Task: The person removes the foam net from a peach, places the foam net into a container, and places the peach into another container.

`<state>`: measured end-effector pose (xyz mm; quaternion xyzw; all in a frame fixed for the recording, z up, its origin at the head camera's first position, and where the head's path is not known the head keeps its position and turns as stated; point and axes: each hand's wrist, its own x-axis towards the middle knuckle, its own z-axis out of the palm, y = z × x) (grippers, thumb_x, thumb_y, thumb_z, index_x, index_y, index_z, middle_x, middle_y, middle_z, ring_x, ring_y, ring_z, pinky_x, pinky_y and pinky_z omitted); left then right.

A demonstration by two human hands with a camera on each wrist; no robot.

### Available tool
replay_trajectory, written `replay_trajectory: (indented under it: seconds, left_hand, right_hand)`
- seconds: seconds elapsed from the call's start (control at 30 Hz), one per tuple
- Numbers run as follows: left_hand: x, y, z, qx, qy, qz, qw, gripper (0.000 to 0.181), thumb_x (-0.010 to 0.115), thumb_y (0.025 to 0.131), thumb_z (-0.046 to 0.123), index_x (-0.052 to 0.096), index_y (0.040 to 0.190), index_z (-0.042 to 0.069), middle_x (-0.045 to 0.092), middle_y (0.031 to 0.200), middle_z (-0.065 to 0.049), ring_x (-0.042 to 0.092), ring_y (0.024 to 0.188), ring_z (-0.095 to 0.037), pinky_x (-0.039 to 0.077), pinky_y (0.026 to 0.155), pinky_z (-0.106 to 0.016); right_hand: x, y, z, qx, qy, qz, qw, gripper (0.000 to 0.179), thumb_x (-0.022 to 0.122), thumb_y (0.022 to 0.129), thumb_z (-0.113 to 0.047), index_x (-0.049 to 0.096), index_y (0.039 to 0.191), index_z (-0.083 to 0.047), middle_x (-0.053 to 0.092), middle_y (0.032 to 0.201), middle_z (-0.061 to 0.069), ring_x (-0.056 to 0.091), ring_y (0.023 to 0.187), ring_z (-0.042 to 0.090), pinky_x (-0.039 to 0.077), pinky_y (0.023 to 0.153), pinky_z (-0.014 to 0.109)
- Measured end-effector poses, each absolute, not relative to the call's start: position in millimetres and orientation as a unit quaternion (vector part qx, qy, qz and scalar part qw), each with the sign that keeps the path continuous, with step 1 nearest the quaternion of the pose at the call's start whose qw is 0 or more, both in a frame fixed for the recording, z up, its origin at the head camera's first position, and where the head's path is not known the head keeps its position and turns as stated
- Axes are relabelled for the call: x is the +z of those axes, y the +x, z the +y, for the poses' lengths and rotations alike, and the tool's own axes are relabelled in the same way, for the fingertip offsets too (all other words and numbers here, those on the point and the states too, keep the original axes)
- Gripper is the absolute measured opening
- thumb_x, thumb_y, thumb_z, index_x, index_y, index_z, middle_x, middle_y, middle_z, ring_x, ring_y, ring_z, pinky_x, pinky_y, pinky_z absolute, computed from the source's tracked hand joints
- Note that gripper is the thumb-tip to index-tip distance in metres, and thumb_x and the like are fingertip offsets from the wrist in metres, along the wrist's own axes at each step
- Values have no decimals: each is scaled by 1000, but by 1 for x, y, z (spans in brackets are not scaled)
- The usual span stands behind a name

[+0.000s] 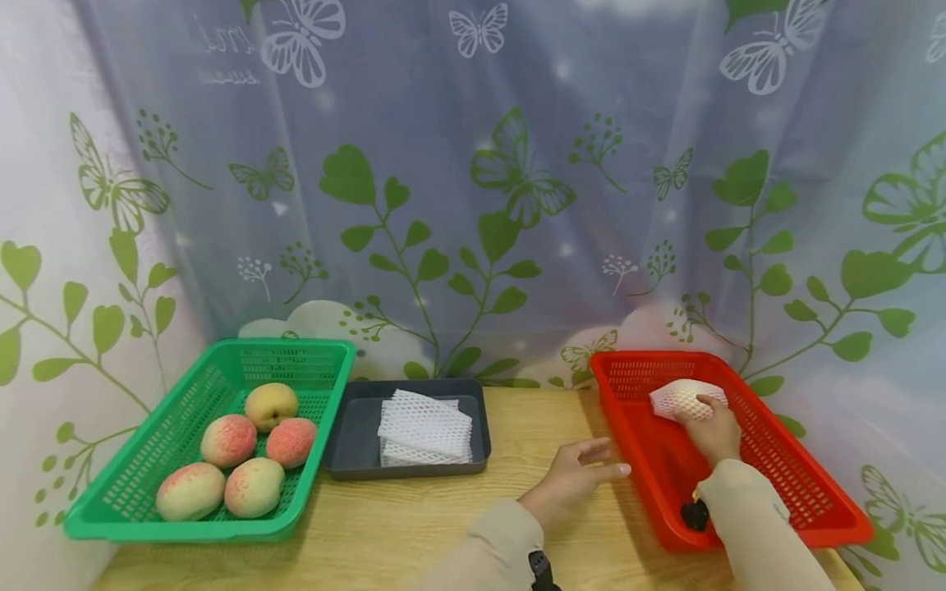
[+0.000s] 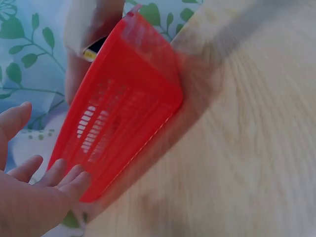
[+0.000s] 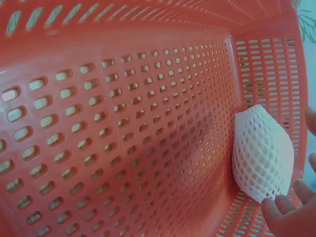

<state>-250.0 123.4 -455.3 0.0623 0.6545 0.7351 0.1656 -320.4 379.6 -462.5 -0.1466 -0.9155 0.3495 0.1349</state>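
A peach-like fruit in a white foam net sleeve (image 1: 674, 399) lies at the far end of the red basket (image 1: 637, 464). My right hand (image 1: 715, 431) reaches into that basket, its fingertips at the sleeved fruit. In the right wrist view, the fingers (image 3: 291, 219) are loosely spread at one end of the sleeve (image 3: 264, 155), and the thumb stands apart from it. My left hand (image 1: 575, 480) is held just left of the red basket, palm and fingers spread, with nothing in it. The left wrist view shows it beside the basket's slotted wall (image 2: 123, 108).
On the left stands a green basket (image 1: 177, 532) with several bare peaches (image 1: 229, 441). Between the baskets, a dark grey tray (image 1: 356, 439) carries a pile of flat white foam nets (image 1: 424, 431). A printed curtain (image 1: 443, 205) hangs behind the wooden table (image 1: 384, 533).
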Motion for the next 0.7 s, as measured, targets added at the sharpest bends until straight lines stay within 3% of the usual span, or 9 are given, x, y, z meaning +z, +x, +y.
replay_trajectory:
  seconds: [0.17, 0.37, 0.7]
  left_hand:
    - [-463, -245, 143, 766, 37, 620, 167, 47, 76, 80, 8, 62, 125, 7, 65, 118, -10, 61, 103, -18, 51, 91, -41]
    - [-467, -239, 157, 789, 13, 592, 165, 46, 75, 79, 3, 61, 123, 4, 69, 107, -9, 66, 89, -15, 54, 85, -39]
    - [-466, -236, 164, 814, 0, 556, 167, 42, 71, 78, -8, 59, 118, -7, 68, 101, -12, 69, 84, -23, 57, 81, -39]
  right_hand:
    - [-461, -318, 379, 357, -140, -914, 130, 60, 63, 90, -22, 39, 136, 7, 39, 135, 38, 37, 121, 54, 29, 105, 61]
    - [-461, -317, 376, 359, -129, -915, 129, 59, 62, 90, -20, 38, 136, 8, 38, 136, 37, 37, 122, 53, 29, 106, 61]
    - [-462, -319, 374, 348, -97, -927, 95, 67, 61, 89, -21, 31, 139, 12, 33, 139, 39, 35, 123, 53, 28, 106, 63]
